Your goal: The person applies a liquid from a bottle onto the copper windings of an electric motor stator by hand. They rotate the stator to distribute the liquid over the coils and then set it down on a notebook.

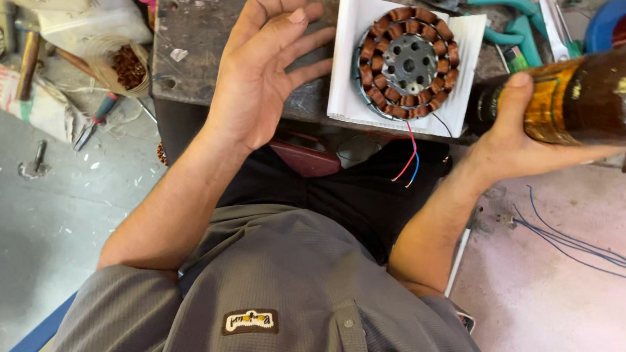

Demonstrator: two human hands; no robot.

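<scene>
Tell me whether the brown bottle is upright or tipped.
Tipped: the brown bottle lies nearly sideways in the right hand, its length running across the picture. Its mouth is hidden.

Between the open left hand (pixel 264 72) and the round copper-wound stator (pixel 408 63) on its white folded sheet (pixel 347 84) lies a narrow strip of bare, scuffed grey bench top (pixel 200 21); the fingertips nearly reach the sheet's left edge. Far left of the hand the bench is bare up to its edge. To the right of the stator, teal-handled pliers (pixel 509 23) and silver scissors (pixel 556 26) crowd the surface, and the brown glass bottle (pixel 590 98) in the right hand (pixel 522 141) blocks the near right. Thin red and blue wires (pixel 410 162) hang from the bench's near edge. The pale surface (pixel 553 291) near right lies open except for thin blue wires (pixel 594 251).
</scene>
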